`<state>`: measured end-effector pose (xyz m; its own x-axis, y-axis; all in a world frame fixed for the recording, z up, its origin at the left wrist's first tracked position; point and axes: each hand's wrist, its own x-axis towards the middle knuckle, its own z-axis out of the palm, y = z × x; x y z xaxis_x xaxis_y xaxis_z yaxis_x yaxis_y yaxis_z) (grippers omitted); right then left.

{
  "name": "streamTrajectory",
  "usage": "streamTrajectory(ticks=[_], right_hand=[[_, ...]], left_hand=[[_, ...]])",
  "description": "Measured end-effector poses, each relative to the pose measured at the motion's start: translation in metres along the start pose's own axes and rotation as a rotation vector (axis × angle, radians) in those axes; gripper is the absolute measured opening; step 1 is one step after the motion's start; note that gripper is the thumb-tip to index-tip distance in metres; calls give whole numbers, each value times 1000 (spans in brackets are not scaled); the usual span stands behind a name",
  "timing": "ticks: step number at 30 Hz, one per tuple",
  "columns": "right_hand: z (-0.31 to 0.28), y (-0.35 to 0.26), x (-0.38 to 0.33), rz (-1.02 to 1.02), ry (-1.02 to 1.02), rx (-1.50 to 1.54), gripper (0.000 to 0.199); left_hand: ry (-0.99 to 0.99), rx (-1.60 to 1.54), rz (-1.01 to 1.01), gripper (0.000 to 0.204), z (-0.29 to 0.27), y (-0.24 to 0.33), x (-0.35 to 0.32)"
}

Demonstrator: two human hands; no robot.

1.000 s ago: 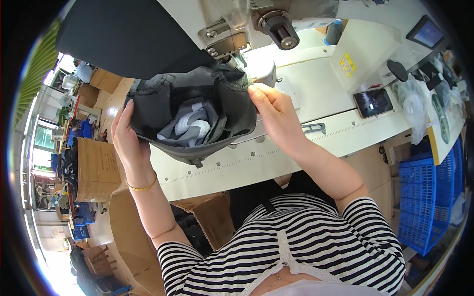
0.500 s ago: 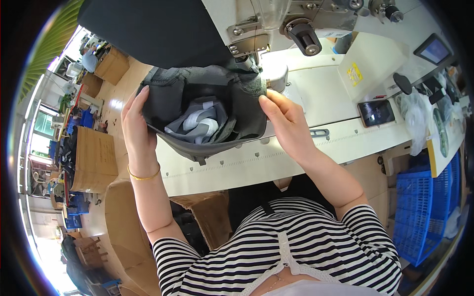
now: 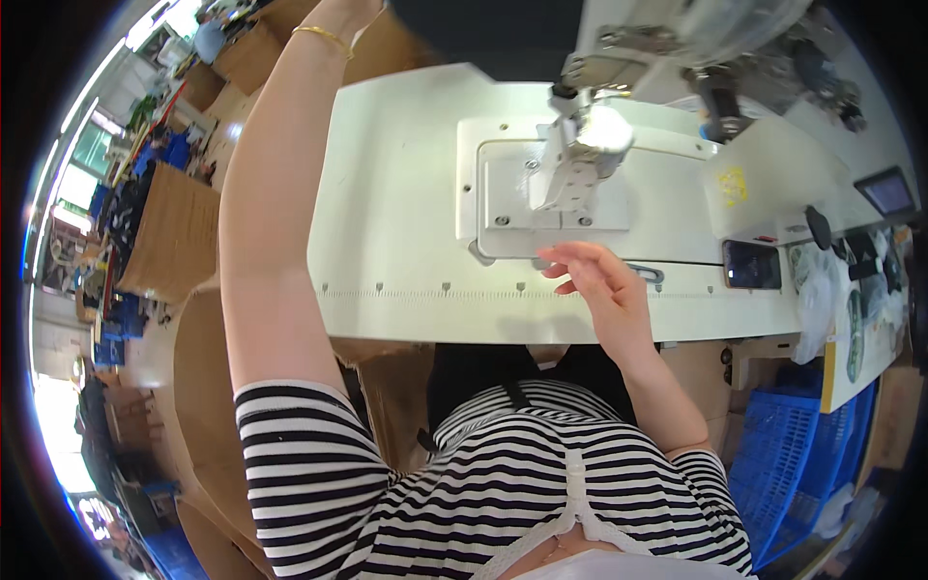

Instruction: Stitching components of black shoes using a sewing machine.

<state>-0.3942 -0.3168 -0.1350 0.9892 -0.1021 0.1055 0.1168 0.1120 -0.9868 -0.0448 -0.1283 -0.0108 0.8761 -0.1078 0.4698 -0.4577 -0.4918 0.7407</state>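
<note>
My left arm stretches far forward over the left side of the white sewing table (image 3: 387, 193). My left hand (image 3: 350, 12) is cut off by the top edge, just past a gold bracelet (image 3: 324, 37), and what it holds is hidden. A dark piece of fabric (image 3: 483, 29) lies at the far edge of the table beside that hand. My right hand (image 3: 592, 278) hovers over the table's front edge with fingers spread and nothing in it. It is just in front of the metal needle plate (image 3: 512, 208) and the sewing machine head (image 3: 578, 155).
A dark phone (image 3: 752, 264) lies on the table to the right, and a small screen (image 3: 887, 193) sits further right. Blue plastic crates (image 3: 802, 454) stand at the lower right. Cardboard boxes (image 3: 174, 232) stand to the left of the table.
The dark bag that both hands held open under the machine is gone from the plate. My left arm has swung far forward, and my right hand has let go and drawn back to the front edge.
</note>
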Motion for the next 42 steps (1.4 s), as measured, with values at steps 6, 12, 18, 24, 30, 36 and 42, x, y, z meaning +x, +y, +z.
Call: streamTrajectory(ticks=[6,12,18,24,30,36,42], right_hand=[[33,16,6,90,-179,-93,23],[121,43,23,180,-504,-210,21],[238,87,51,-374,-813,-683,29],[344,127,84,-732,-1013,-941,53],[369,137,76,-786,-1012,-942,47],[372,141,84,-838,-1085,-1034,58],[371,140,88,-827,-1076,-989,55]], left_hand=[[160,128,30,60,-97,-70,-91],[595,478,-590,50,-289,-272,-328],[635,383,-1248,66,-314,-422,-670],[501,187,-1920,76,-152,-469,-871],[1240,-878,-2007,69,-39,-473,-932],[336,492,-1932,89,-15,-422,-802],[7,504,-1532,71,-9,-418,-687]])
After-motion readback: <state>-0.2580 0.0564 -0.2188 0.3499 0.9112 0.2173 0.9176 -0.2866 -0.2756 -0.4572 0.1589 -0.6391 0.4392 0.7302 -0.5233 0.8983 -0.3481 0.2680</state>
